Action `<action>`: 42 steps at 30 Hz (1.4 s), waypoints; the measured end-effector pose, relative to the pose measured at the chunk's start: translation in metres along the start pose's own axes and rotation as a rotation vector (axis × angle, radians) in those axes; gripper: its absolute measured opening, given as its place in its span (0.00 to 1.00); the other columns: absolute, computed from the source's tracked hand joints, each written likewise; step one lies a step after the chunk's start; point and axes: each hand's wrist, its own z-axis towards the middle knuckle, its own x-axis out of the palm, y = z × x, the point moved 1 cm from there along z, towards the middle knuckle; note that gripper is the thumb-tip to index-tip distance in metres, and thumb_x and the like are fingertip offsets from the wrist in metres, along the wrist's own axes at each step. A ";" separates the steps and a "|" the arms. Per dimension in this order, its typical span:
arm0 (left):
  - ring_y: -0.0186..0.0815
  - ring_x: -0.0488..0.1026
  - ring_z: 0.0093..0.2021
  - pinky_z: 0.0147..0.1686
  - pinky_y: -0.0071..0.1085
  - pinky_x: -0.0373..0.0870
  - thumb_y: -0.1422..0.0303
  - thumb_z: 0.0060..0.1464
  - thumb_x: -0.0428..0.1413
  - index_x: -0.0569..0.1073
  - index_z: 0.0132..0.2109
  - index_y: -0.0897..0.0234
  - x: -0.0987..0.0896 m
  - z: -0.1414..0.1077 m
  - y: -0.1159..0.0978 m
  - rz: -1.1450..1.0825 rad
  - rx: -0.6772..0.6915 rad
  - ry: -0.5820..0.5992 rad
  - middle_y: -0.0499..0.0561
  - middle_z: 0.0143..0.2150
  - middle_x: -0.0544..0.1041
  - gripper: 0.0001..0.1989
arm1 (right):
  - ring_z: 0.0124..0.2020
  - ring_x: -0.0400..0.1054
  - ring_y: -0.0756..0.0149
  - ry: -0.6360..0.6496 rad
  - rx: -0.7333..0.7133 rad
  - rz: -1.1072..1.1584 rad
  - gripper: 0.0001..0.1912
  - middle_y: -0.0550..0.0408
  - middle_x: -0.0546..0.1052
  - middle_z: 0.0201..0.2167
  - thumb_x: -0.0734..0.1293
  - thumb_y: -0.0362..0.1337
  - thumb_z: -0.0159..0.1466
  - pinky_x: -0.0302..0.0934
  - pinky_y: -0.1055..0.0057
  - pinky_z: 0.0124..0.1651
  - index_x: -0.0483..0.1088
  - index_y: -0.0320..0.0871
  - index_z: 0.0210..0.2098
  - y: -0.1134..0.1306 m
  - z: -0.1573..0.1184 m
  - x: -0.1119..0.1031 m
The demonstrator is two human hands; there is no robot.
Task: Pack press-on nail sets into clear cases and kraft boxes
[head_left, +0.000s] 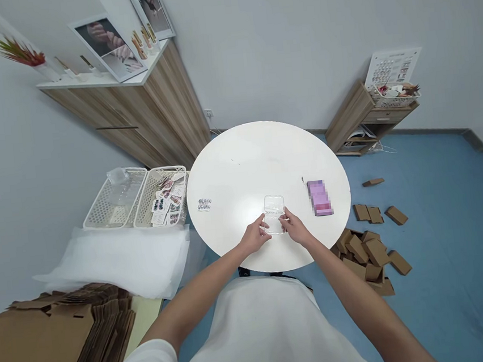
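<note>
A clear plastic hinged box [274,205] lies opened out at the near part of the round white table [260,156], its lid tipped back away from me. My left hand [255,234] grips the box's left side between thumb and fingers. On the opposite side, my right hand [295,227] has its fingers closed at the right edge near the hinge. The box looks bare inside, though its clear walls make this hard to see. Farther left on the table is a small card of press-on nails [204,204].
A pixelated purple object [320,198] lies on the table's right. At left stand a basket of nail cards [137,216], a basket of clear plastic [94,203], white sheets [116,261] and flat cardboard [39,348]. Small brown boxes [375,252] are heaped at right.
</note>
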 end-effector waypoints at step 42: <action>0.33 0.65 0.41 0.38 0.27 0.64 0.79 0.38 0.54 0.61 0.48 0.64 0.026 0.027 0.045 0.199 -0.296 -0.132 0.53 0.45 0.63 0.26 | 0.34 0.67 0.70 -0.099 0.255 -0.102 0.32 0.53 0.66 0.44 0.62 0.36 0.52 0.61 0.71 0.41 0.53 0.45 0.56 -0.069 -0.001 0.017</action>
